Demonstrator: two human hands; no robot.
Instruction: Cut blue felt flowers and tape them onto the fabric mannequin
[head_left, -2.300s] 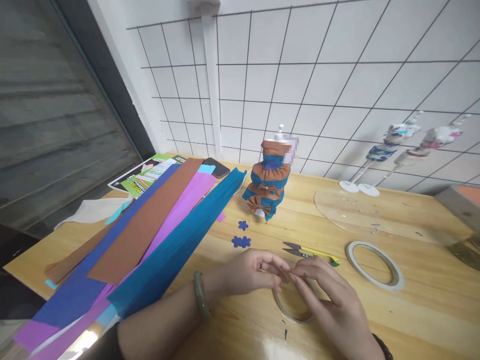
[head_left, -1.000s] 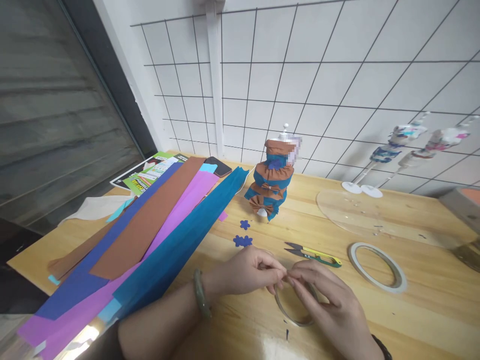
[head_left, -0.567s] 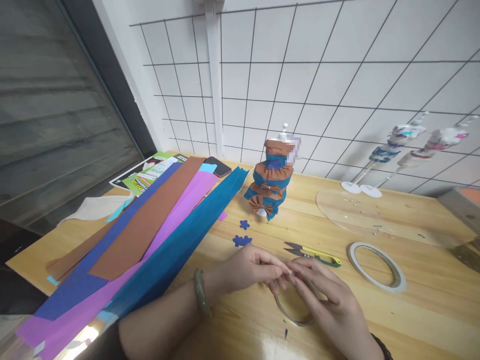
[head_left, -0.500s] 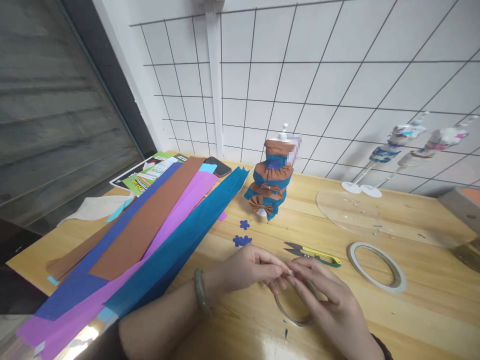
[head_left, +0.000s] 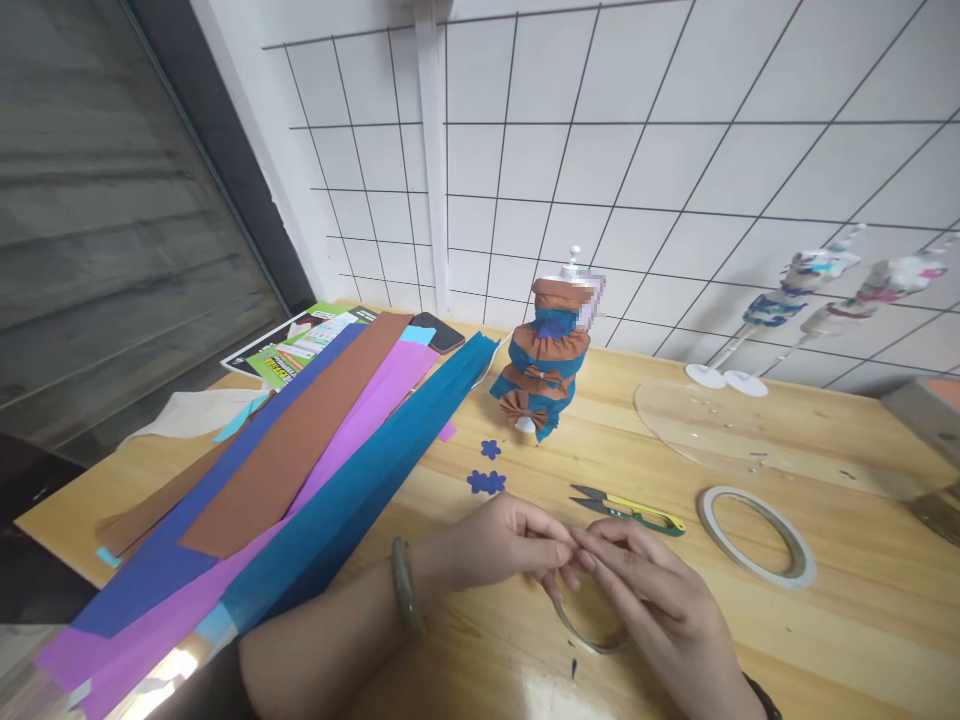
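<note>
My left hand [head_left: 510,548], with a green bangle at the wrist, meets my right hand [head_left: 664,590] fingertip to fingertip low in the head view. Both are pinched closed; whatever lies between the tips is too small and hidden to make out. Under them a narrow ring of tape [head_left: 600,649] rests on the table, partly covered. Just beyond lie thread snips [head_left: 634,510] with yellow and green handles. Dark blue flower cut-outs [head_left: 486,483] lie ahead of my left hand. Behind them stands a small dress form [head_left: 547,352] wrapped in brown and teal crepe paper with bows.
Strips of teal crepe paper [head_left: 375,475], brown paper [head_left: 300,440] and purple paper lie at left. A phone [head_left: 437,333] is behind them. To the right are a wider tape roll [head_left: 802,565], a clear round sheet [head_left: 675,425] and two decorated forms on white stands [head_left: 705,375].
My fingertips have drawn closer together, covering a tiny whitish bit that showed between them before. The view has shifted slightly; the objects on the table stay put.
</note>
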